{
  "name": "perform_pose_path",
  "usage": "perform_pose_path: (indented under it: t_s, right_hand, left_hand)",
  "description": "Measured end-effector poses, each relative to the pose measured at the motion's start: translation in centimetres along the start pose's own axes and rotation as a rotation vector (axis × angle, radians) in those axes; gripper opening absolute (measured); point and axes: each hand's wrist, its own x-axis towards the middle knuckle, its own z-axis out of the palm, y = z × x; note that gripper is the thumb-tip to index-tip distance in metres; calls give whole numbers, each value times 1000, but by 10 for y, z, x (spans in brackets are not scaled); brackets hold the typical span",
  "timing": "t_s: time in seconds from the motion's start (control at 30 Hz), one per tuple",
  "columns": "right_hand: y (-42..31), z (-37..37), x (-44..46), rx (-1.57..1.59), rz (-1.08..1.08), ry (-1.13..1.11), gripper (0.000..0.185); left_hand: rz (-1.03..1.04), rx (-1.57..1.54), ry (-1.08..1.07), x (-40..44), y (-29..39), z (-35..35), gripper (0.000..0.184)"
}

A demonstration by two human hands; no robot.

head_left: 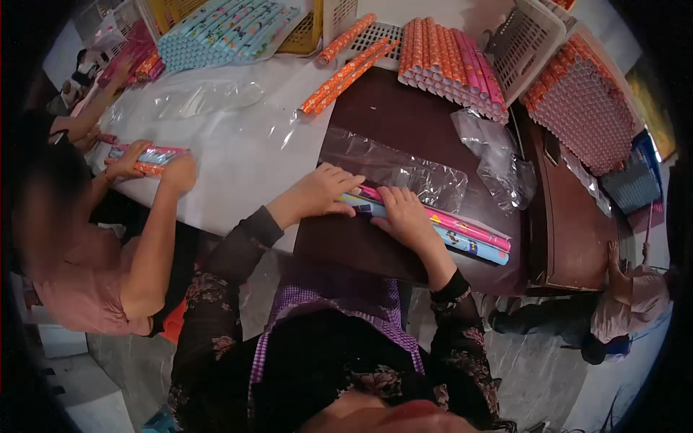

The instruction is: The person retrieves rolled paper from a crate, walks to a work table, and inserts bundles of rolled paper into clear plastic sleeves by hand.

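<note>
A pink paper roll (476, 228) and a light blue patterned paper roll (469, 244) lie side by side on the dark brown table in front of me. My left hand (321, 191) is closed over their left end, fingers across the top. Further right along the same rolls, my right hand (406, 216) is curled round them, its fingers on the far side. My hands hide part of the rolls. Just beyond them a clear plastic bag (404, 169) is spread flat, and whether it touches the rolls I cannot tell.
Loose orange rolls (346, 76) and a stack of orange and pink rolls (440, 65) lie at the back. Light blue rolls (216, 32) are piled back left. Crumpled plastic (498, 155) lies to the right. At the left, a co-worker's hands (130, 160) hold wrapped rolls.
</note>
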Motion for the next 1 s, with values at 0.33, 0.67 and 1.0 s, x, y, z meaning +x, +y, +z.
perform_pose_path:
  t_s: [0.33,0.67,1.0]
  right_hand:
    - [16,-25,18,117,-44,-198,70]
    - [243,-44,239,-163,435,280,49]
    - [298,-5,308,-277,1032,96,47]
  left_hand:
    - [35,15,44,-5,-2,-1,56]
    - [-12,-30,26,-5,-5,-4,60]
    - [-75,-127,-17,0,-11,-8,59]
